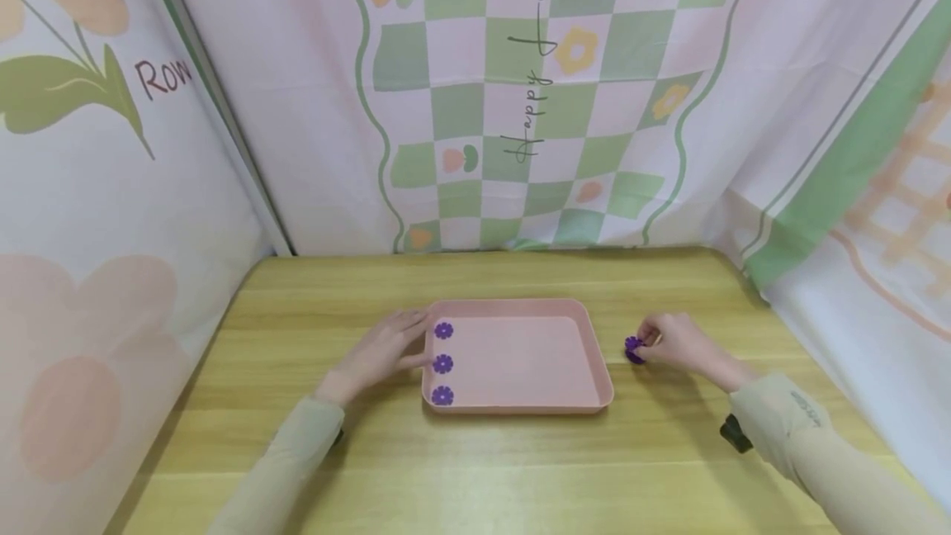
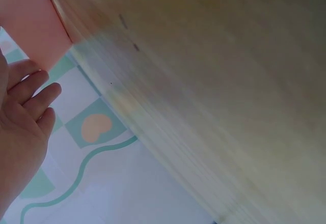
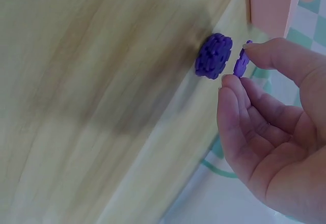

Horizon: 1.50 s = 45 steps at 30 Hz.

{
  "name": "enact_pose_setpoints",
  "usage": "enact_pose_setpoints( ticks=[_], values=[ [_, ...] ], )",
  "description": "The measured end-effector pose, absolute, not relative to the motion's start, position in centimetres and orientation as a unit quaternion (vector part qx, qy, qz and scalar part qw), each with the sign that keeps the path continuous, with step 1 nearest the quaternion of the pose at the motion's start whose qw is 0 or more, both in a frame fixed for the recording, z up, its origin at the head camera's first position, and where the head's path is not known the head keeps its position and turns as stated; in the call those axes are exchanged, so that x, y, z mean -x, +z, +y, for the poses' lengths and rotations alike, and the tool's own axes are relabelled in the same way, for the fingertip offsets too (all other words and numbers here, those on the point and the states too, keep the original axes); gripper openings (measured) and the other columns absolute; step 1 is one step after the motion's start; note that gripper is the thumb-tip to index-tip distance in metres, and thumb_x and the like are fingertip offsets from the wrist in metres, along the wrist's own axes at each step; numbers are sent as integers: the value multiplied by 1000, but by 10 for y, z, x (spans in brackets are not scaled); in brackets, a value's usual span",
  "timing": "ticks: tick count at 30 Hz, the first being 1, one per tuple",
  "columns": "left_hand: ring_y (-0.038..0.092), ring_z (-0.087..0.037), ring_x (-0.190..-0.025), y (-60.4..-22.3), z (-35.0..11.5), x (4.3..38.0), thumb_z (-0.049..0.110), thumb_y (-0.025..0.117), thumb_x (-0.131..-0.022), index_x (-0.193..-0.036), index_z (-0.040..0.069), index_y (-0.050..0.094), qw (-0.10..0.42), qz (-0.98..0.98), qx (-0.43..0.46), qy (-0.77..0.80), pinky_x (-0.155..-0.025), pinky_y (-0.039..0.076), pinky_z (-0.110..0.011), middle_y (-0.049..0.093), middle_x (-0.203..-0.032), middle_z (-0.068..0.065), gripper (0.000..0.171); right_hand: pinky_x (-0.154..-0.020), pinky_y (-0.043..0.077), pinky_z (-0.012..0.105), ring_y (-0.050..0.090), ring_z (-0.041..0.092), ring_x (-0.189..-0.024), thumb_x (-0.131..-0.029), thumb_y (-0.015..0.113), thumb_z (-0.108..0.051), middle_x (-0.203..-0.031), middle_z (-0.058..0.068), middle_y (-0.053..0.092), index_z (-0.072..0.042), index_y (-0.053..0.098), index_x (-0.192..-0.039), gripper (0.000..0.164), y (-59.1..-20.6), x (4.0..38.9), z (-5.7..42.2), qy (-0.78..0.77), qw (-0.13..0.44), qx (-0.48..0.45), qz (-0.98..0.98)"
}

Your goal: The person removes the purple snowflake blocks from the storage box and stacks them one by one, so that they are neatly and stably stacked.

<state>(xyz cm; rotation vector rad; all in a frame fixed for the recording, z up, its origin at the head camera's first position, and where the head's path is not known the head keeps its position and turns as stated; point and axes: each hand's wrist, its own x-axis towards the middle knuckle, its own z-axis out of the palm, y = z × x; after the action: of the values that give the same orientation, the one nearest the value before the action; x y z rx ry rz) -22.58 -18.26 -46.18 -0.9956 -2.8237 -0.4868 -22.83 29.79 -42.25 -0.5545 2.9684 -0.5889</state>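
My right hand [image 1: 679,343] pinches a purple flower-shaped disc [image 3: 241,65] between thumb and fingertips, right of the pink tray [image 1: 520,362]. Just beside that disc, a stack of similar purple discs [image 3: 214,56] sits on the table. Along the tray's left side, three purple flower-shaped discs lie in a column: a far disc [image 1: 443,330], a middle disc [image 1: 442,364] and a near disc [image 1: 442,395]. My left hand [image 1: 377,349] rests against the tray's left rim with fingers extended. In the left wrist view, those fingers appear loosely bent beside the pink tray wall [image 2: 35,20].
The tray stands on a light wood-grain table [image 1: 490,469]. Behind it hangs a green-and-white checked curtain [image 1: 520,106] with lettering. Patterned cloth also hangs at the left [image 1: 111,271] and right sides.
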Motion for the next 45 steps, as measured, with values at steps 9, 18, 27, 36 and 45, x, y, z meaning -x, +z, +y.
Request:
enact_pose_setpoints(
  ticks=[9, 18, 27, 36, 45],
  values=[
    [44, -41, -141, -460, -183, 227, 42, 68, -91, -148, 5, 42, 56, -929, 329, -162, -121, 30, -59, 44, -153, -21, 73, -68, 60, 39, 66, 18, -71, -76, 80, -13, -80, 9, 73, -1, 69, -86, 19, -426, 228, 302, -187, 40, 179, 965],
    [43, -39, -142, -461, -183, 228, 44, 66, -92, -149, 6, 42, 48, -932, 324, -157, -123, 28, -58, 42, -154, -19, 72, -70, 59, 43, 66, 21, -74, -77, 80, -15, -82, 10, 73, -3, 69, -86, 19, -428, 225, 302, -174, 37, 177, 968],
    [42, -38, -143, -461, -184, 226, 45, 65, -92, -149, 6, 42, 38, -934, 318, -156, -123, 28, -57, 42, -155, -18, 72, -71, 59, 43, 67, 20, -75, -79, 79, -17, -82, 6, 73, -5, 68, -87, 17, -432, 225, 303, -165, 29, 180, 969],
    [43, -38, -142, -462, -184, 226, 44, 66, -92, -149, 6, 42, 44, -933, 321, -156, -122, 29, -57, 42, -154, -18, 72, -70, 59, 44, 66, 22, -75, -79, 77, -15, -82, 9, 72, -1, 68, -92, 22, -424, 224, 303, -172, 40, 177, 968],
    [45, -40, -141, -461, -183, 226, 43, 67, -92, -147, 4, 43, 53, -929, 329, -161, -122, 30, -58, 44, -153, -19, 71, -67, 59, 37, 67, 19, -73, -82, 76, -16, -81, 5, 72, 1, 69, -95, 22, -408, 227, 283, -157, 9, 206, 966]
  ],
)
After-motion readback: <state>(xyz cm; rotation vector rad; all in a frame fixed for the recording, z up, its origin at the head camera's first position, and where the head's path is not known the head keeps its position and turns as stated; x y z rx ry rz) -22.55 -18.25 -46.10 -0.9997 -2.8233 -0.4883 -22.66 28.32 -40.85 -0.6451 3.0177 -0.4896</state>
